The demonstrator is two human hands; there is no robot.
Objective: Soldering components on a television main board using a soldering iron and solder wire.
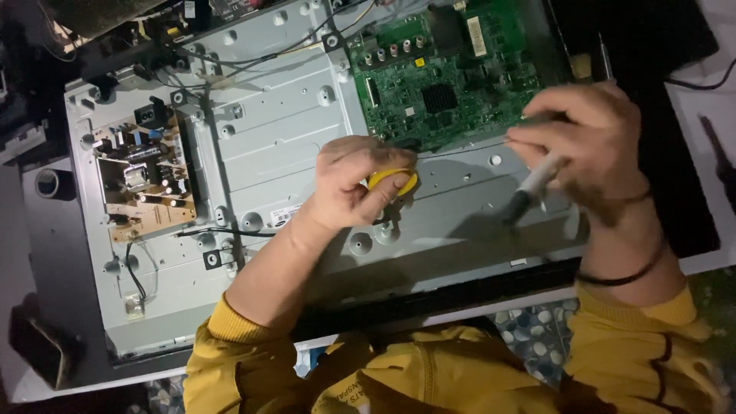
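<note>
Left hand [356, 188]: my fingers curl tight around a small yellow tool [393, 181], over the grey metal back panel [284, 146].
Right hand [594, 142]: closed on a dark pen-shaped tool with a white band [534, 186], tip pointing down-left, just below the green circuit board [445, 69].
Label: small white sticker [283, 218] on the panel, left of my left wrist.
Far left: tan power board [146, 176].

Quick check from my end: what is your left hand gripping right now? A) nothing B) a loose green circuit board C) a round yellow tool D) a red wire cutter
C: the left hand is closed around a round yellow tool on the grey metal back panel, just below the green circuit board.
</note>
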